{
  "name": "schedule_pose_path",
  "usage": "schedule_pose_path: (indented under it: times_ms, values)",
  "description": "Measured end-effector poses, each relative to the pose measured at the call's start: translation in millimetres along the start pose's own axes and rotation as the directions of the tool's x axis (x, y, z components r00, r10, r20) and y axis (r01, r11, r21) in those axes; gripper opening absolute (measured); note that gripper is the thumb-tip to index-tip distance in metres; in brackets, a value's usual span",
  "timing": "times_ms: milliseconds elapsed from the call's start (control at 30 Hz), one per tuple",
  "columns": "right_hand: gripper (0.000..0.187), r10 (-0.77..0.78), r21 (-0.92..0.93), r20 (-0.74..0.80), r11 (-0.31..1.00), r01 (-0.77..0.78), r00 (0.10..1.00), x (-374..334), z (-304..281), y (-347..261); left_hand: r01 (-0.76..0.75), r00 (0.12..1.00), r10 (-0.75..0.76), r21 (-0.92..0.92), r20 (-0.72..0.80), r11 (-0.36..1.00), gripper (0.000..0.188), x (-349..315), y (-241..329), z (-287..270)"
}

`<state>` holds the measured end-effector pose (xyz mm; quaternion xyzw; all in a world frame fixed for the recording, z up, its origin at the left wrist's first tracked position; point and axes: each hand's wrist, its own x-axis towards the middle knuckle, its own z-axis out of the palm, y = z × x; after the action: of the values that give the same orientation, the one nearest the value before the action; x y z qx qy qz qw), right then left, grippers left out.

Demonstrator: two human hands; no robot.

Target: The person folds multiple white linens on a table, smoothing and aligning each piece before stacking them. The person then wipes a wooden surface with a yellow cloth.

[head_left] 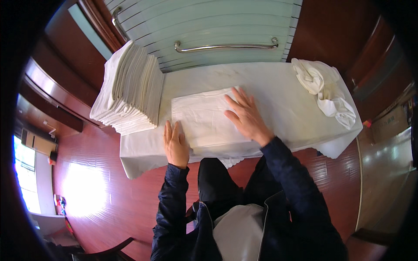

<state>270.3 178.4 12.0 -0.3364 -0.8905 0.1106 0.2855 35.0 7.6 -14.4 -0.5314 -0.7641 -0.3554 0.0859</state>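
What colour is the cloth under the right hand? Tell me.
The cloth is white, clearest in the head view.

No legible lettering, labels, numbers or signs anywhere in this head view.

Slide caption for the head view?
Right hand spread on a folded cloth, left hand at its edge; cloth stack to the left, crumpled cloth right.

folded cloth [204,117]: partly hidden (under right hand [249,116]); chair [122,245]: cut off below
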Motion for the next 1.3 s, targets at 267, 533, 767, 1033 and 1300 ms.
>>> schedule_pose_path:
  times_ms: [267, 533, 767, 1033, 1300]
  values:
    - [0.074, 0.123, -0.130, 0.100, 0.985, -0.110, 0.987, 33, 34, 48, -0.064, 0.998, 0.064, 0.021, -0.001, 0.998, 0.044, -25, -6, -8]
    - [0.072, 0.084, 0.069, 0.027, 0.994, -0.085, 0.996, -17, -4, 2, -0.152, 0.981, 0.175, -0.228, 0.084, 0.962, 0.051, -35, -26, -44]
    - [0.064, -0.266, 0.145, 0.006, 0.954, 0.263, 0.964, -35, 7, -90, -0.360, 0.918, 0.367, -0.076, 0.149, 0.930, 0.039, -8, -38, -64]
    - [0.046, -0.364, -0.202, 0.069, 0.907, 0.370, 0.929, 6, 55, -154, -0.470, 0.881, 0.461, 0.087, 0.106, 0.878, 0.021, 22, -10, -82]
    - [0.011, 0.010, 0.382, -0.504, 0.899, 0.213, 0.864, 72, -40, -162, 0.035, 0.950, -0.192, -0.531, -0.244, 0.847, 0.047, 24, 1, -91]
